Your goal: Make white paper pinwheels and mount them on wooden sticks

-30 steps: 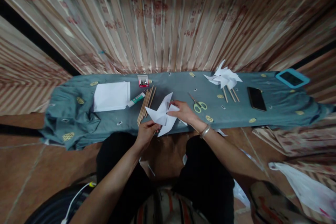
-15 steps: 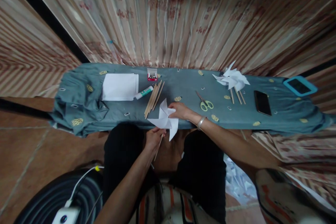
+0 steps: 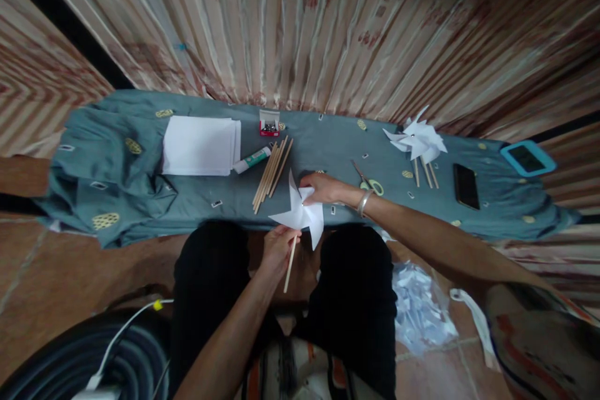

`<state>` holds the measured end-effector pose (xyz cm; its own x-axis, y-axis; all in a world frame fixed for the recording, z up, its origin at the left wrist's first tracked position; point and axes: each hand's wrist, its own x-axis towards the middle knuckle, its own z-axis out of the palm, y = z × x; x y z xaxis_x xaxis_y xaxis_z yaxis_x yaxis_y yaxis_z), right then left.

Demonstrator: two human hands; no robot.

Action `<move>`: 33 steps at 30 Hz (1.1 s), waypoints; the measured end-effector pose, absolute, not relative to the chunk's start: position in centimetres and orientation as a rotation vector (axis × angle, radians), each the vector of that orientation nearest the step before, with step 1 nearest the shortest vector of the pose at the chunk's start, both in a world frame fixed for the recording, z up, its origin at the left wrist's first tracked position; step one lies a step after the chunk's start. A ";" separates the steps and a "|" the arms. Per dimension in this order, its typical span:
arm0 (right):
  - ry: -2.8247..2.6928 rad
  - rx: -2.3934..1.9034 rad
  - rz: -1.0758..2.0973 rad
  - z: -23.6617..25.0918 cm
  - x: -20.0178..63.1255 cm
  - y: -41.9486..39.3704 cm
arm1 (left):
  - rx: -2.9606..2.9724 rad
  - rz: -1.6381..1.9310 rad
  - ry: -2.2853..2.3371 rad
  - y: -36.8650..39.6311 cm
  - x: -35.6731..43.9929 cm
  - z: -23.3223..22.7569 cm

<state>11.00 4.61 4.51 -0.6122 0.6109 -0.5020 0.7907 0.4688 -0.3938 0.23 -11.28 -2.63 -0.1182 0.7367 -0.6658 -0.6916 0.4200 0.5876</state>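
I hold a white paper pinwheel (image 3: pixel 300 212) over the front edge of a low table covered in grey-blue cloth (image 3: pixel 140 194). My left hand (image 3: pixel 277 250) grips its wooden stick (image 3: pixel 289 265), which points down toward my lap. My right hand (image 3: pixel 323 188) pinches the centre of the pinwheel from the far side. A silver bracelet sits on my right wrist.
On the cloth lie a stack of white paper (image 3: pixel 199 145), a glue stick (image 3: pixel 252 160), a bundle of wooden sticks (image 3: pixel 272 172), a red pin box (image 3: pixel 269 125), green-handled scissors (image 3: pixel 370 184), finished pinwheels (image 3: pixel 417 140), a black phone (image 3: pixel 465 186) and a blue-cased device (image 3: pixel 527 157). Paper scraps (image 3: pixel 422 312) lie on the floor.
The pinwheel has come off the table toward me and now shows its stick in my left hand. My right hand stays at its centre. The camera has shifted.
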 end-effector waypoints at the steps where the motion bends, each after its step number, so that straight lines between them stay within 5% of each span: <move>1: 2.429 1.186 -0.885 4.5 11.0 4.6 | 0.039 1.212 1.164 -11.3 0.3 -2.7; 33: 2.290 1.335 -0.804 4.5 10.4 4.3 | -0.091 1.212 1.044 -11.0 0.7 -2.9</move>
